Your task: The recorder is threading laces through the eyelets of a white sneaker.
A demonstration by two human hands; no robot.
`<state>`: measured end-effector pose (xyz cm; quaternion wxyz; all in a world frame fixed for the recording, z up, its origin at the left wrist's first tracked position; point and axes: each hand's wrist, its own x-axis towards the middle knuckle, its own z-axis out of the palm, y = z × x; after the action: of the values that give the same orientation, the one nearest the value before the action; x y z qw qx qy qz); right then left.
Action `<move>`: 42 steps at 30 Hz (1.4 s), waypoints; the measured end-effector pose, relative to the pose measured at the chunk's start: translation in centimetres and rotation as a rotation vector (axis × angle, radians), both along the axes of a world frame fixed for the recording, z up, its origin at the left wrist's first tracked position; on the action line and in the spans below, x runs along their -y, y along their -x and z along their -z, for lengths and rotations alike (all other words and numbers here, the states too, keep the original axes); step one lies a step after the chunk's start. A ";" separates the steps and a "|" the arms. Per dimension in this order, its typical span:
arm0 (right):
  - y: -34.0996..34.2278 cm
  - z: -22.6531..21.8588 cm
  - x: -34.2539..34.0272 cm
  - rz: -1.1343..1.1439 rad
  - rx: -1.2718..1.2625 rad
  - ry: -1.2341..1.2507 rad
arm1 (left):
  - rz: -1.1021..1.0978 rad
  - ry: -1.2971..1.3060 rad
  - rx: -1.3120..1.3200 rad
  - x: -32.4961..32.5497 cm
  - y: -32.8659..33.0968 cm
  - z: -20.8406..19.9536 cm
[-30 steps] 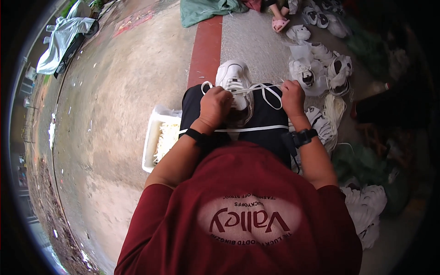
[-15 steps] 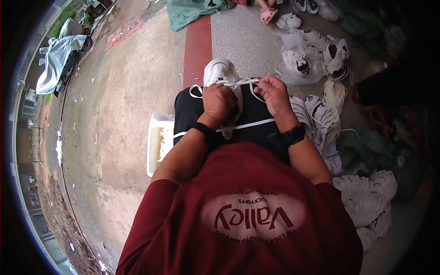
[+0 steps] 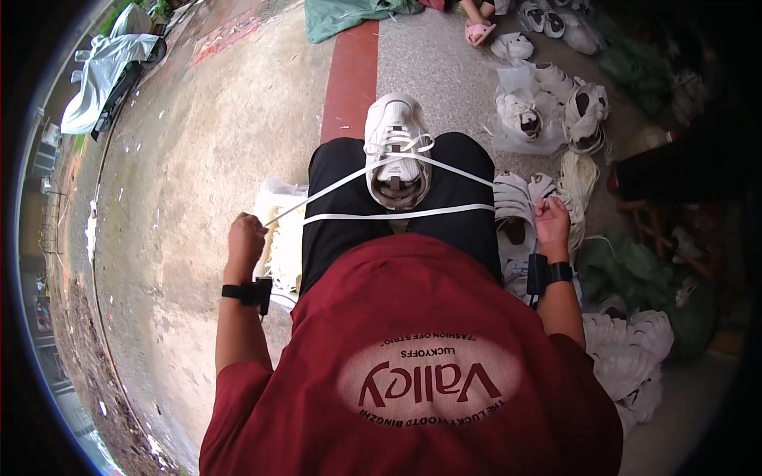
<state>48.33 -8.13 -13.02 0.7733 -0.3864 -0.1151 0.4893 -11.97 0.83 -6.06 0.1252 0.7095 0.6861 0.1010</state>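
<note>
A white sneaker [image 3: 395,147] rests on my lap, toe pointing away, between my black-trousered knees. A long white lace [image 3: 397,214] runs through its eyelets and stretches out tight to both sides. My left hand [image 3: 244,238] is a closed fist on the left lace end, pulled out past my left knee. My right hand [image 3: 551,220] grips the right lace end, out beyond my right knee. Both wrists wear black bands.
A white tub [image 3: 279,230] of laces sits on the ground by my left knee. Piles of white sneakers [image 3: 548,111] lie at the right and ahead, more at lower right [image 3: 631,357]. A red painted strip [image 3: 349,71] runs ahead; a white cloth [image 3: 103,71] lies far left.
My hands were together at the shoe's tongue; they have now swung wide apart, drawing both lace ends out taut to the sides.
</note>
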 end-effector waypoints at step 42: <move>18.0 -5.1 -13.3 -0.419 1.067 0.065 | 0.404 0.782 1.286 -6.1 -21.2 -2.8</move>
<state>30.34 5.15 -7.91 0.4825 -0.5724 -0.5484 0.3726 9.25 6.97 -3.30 0.7556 0.5269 0.3219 0.2185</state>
